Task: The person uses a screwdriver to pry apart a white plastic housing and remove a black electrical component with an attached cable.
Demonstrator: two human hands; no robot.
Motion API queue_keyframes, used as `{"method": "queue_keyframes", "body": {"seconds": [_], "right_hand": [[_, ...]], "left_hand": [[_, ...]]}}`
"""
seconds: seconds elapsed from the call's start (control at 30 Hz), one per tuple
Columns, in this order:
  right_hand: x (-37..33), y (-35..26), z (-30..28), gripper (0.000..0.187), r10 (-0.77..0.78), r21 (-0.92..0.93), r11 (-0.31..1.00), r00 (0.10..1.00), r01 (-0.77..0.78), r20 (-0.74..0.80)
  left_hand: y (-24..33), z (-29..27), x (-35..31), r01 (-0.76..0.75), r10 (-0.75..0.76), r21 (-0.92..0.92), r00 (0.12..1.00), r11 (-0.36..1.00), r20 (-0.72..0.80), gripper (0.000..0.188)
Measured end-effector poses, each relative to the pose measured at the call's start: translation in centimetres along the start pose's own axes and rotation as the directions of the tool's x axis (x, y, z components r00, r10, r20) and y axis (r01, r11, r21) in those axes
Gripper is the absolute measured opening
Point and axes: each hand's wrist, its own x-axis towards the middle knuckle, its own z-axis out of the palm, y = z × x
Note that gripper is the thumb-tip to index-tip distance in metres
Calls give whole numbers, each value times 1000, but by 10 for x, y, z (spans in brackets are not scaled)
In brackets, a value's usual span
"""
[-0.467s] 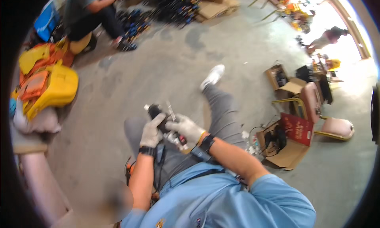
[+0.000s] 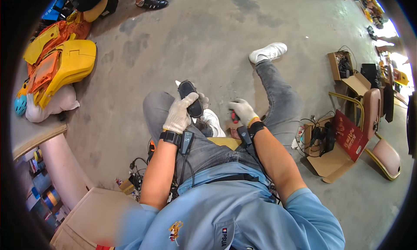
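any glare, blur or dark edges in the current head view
Head view: white glare at the upper right; a smeared patch at lower left, over part of the blue shirt; black curved borders at both sides; left hand fairly sharp.

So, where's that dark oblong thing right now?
In the head view, the dark oblong thing is just left of the picture's centre, held in the gloved left hand, up and left of the nearer white shoe.
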Motion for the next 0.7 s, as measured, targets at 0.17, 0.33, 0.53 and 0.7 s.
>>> {"method": "queue_keyframes", "body": {"seconds": [0.17, 0.33, 0.53, 0.7], "right_hand": [[56, 38, -21, 26, 31, -332, 936, 964, -121, -264], [93, 78, -37, 31, 107, -414, 890, 970, -193, -220], [117, 98, -37, 35, 186, -483, 828, 953, -283, -239], [134, 112, -45, 34, 70, -545, 817, 971, -188, -230]], "left_hand": [[4, 5, 0, 134, -130, 62, 990, 989, -58, 26], [-5, 13, 14, 177, -174, 43, 983, 983, -48, 35], [-1, 11, 12, 161, -160, 99, 987, 982, -19, 43], [3, 14, 12, 181, -184, 119, 983, 976, 14, 46]]}}
